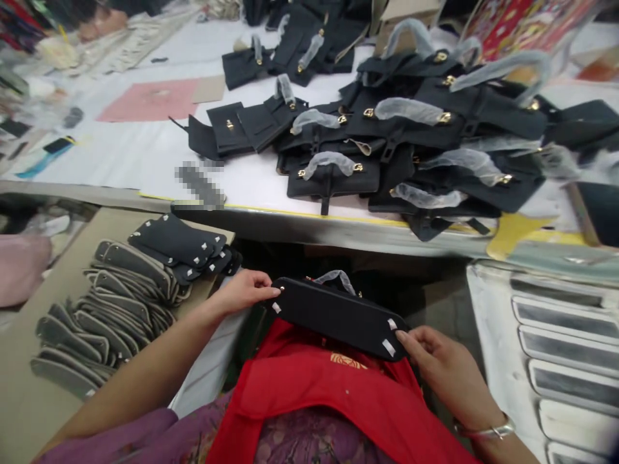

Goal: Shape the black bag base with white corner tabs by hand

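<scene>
Gripping both rounded ends, the left hand (240, 292) and right hand (447, 368) hold a black oblong handbag (338, 319), white-tabbed base upward, above a red apron (309, 393), near stacked black grey-edged panels (126, 303) on a tan board (48, 258).

Your L: stacked blk bag panels (111, 309) on tan board (111, 225). Ahead: plastic-wrapped-handle blk handbags (411, 129) piled on white bench (120, 154).
</scene>
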`<state>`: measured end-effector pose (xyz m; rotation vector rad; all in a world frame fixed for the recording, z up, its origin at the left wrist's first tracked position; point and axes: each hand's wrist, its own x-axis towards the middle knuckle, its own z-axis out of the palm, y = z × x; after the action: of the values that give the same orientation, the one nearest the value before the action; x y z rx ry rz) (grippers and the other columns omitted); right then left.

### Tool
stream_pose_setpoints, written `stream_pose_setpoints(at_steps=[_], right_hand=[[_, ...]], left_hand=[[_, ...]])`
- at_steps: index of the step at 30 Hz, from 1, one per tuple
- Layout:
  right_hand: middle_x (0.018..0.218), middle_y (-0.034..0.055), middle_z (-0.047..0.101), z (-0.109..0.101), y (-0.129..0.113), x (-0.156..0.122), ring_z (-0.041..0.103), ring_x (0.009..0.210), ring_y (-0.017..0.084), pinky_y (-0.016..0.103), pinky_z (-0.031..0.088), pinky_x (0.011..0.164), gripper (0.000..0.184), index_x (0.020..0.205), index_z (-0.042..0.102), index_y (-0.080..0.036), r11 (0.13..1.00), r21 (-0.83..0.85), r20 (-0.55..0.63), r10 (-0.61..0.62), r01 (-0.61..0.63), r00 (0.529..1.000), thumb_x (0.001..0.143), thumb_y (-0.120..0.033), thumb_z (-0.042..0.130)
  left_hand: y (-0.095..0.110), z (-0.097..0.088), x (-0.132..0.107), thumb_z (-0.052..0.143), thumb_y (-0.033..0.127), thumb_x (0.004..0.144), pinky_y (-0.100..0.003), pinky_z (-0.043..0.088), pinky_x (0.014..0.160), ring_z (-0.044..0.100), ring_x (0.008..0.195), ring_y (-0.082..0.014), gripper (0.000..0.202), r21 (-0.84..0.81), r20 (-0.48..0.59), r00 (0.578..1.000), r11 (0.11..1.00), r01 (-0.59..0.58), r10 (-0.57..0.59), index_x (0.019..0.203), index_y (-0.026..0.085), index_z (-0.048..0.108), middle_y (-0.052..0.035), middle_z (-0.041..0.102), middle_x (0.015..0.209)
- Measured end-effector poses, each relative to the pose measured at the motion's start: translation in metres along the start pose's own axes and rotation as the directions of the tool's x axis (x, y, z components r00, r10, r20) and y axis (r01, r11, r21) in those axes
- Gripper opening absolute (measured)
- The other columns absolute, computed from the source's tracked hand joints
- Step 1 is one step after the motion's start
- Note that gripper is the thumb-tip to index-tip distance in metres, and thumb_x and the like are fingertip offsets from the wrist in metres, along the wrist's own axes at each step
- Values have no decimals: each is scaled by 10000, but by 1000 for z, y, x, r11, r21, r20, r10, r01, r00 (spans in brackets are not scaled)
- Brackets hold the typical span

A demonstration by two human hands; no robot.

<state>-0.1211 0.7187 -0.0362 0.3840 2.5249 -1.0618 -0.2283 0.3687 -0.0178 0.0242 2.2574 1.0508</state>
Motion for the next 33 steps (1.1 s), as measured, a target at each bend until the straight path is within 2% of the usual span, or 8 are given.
stream_pose_setpoints(at_steps=[5, 8, 16, 23, 28, 31, 33], right_hand=[[522, 4, 558, 0, -2, -1, 500, 468, 149, 244, 332, 426, 422, 679, 592, -210, 998, -31, -2, 49, -49, 999, 762, -605, 469], [512, 10, 544, 1, -2, -1, 482, 445, 147, 244, 333, 408, 419, 682, 593, -203, 999, 12, 3, 31, -31, 1000, 762, -597, 475], [478, -12, 503, 3, -7, -1, 446, 429, 133, 230, 342, 406, 413, 685, 566, -207, 990, 77, 50, 110, -114, 993, 740, -610, 499], [465, -4, 498, 3, -13, 1, 446, 417, 134, 233, 332, 391, 426, 652, 564, -201, 994, 48, 42, 101, -103, 994, 719, -617, 506], [449, -5, 493, 2, -17, 1, 436, 397, 130, 239, 312, 396, 421, 641, 568, -197, 997, 12, 22, 81, -81, 996, 740, -599, 492], [478, -3, 515, 3, -17, -1, 459, 443, 128, 235, 305, 429, 406, 638, 560, -191, 998, -15, -4, 54, -54, 999, 766, -569, 483], [520, 1, 538, 3, -15, -1, 477, 491, 127, 232, 312, 462, 393, 636, 550, -186, 1000, -10, -15, 11, -12, 1000, 789, -541, 474]], left_hand=[[-14, 0, -1, 581, 482, 712, -184, 271, 424, 386, 439, -64, 348, -142, 15, 999, 989, 34, -32, 666, 138, 561, 45, 459, 506], [-19, 1, 3, 586, 479, 705, -183, 277, 420, 390, 441, -64, 347, -189, 13, 999, 981, 35, -33, 665, 136, 562, 39, 469, 513], [-22, 0, 6, 588, 427, 714, -191, 285, 450, 394, 472, -69, 310, -182, -26, 1000, 983, -21, 16, 633, 128, 576, 30, 487, 518], [-20, -2, 8, 581, 412, 705, -212, 331, 498, 483, 545, -108, 289, -35, -56, 997, 998, -56, 54, 636, 132, 606, 1, 569, 582], [-19, -2, 10, 563, 418, 721, -218, 315, 495, 501, 548, -117, 286, 158, -82, 992, 984, -83, 97, 625, 150, 595, -2, 582, 587], [-12, -5, 7, 513, 463, 756, -234, 322, 516, 512, 561, -134, 324, 364, -43, 994, 928, -74, 96, 641, 170, 587, -4, 582, 600], [-6, -7, 5, 499, 482, 762, -254, 351, 552, 534, 608, -162, 325, 526, -39, 991, 846, -86, 125, 703, 178, 597, -19, 595, 659]])
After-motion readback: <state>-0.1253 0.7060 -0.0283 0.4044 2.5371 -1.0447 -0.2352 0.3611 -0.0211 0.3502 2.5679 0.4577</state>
